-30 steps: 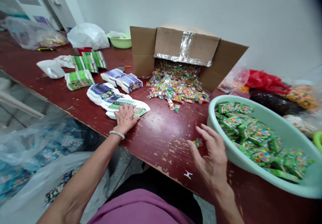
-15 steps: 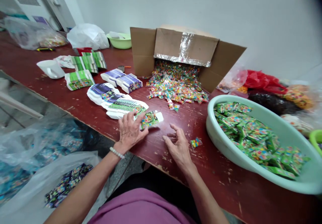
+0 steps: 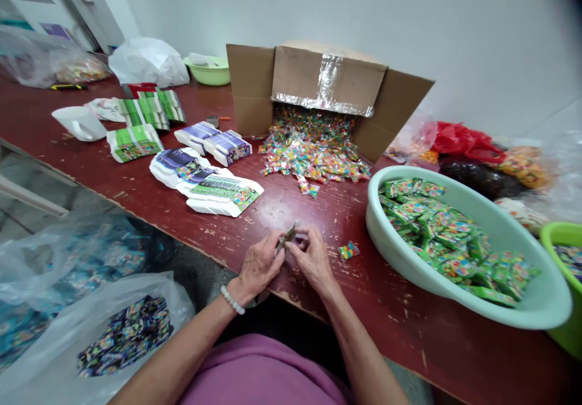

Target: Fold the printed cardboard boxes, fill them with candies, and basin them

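Observation:
Near the table's front edge, my left hand (image 3: 261, 264) and my right hand (image 3: 313, 259) meet, both closed on one small candy carton (image 3: 286, 237). The carton stands edge-on between the fingertips, so its printed face is mostly hidden. To the right of my right hand lies a single wrapped candy packet (image 3: 348, 251). Beyond my left hand is a fanned stack of flat green and purple cartons (image 3: 218, 194). Farther back, a heap of wrapped candies (image 3: 313, 150) spills from an open cardboard box (image 3: 330, 80).
A pale green basin (image 3: 377, 235) at right holds many green cartons. Banded carton bundles (image 3: 136, 142) and a white mug (image 3: 79, 123) stand at left. Plastic bags (image 3: 173, 290) of packets sit below the table's left edge. Red and clear bags (image 3: 468, 141) lie behind the basin.
My left hand has brought the carton from beside the flat stack toward me and rightward. My right hand has closed on it too. The view has shifted slightly.

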Demonstrator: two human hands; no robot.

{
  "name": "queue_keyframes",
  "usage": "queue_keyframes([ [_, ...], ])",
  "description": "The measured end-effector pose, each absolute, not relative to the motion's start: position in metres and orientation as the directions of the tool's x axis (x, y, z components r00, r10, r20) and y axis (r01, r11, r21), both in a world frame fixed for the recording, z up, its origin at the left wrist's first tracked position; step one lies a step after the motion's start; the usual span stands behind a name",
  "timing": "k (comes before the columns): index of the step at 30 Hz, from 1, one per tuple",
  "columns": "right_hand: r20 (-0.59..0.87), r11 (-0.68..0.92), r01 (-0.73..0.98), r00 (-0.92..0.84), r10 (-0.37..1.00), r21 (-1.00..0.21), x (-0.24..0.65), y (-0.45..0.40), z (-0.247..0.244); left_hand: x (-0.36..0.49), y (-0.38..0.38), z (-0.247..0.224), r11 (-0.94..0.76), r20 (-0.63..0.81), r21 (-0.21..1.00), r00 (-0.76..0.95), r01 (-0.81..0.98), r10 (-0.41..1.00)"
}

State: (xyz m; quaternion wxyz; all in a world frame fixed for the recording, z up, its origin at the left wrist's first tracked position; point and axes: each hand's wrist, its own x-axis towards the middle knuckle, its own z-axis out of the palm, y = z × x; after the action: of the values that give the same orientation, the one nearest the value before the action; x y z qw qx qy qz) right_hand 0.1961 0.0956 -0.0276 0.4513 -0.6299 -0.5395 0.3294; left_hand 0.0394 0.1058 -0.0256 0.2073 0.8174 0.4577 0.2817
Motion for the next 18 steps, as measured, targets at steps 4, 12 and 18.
queue_keyframes([
  [4,0.065,0.004,0.352,0.164,0.984,-0.936,0.200,0.095,-0.020,0.039,0.103,-0.012,-0.253,0.126,0.837,0.278,0.485,0.952],
  [12,0.089,0.021,0.363,0.173,0.981,-0.932,0.196,0.084,-0.007,0.040,0.092,-0.001,0.213,-0.176,0.976,0.433,-0.039,0.884],
  [18,0.180,0.124,0.485,0.070,0.981,-0.865,0.206,0.082,0.007,0.043,0.084,0.000,0.216,-0.175,0.975,0.437,-0.044,0.882],
])
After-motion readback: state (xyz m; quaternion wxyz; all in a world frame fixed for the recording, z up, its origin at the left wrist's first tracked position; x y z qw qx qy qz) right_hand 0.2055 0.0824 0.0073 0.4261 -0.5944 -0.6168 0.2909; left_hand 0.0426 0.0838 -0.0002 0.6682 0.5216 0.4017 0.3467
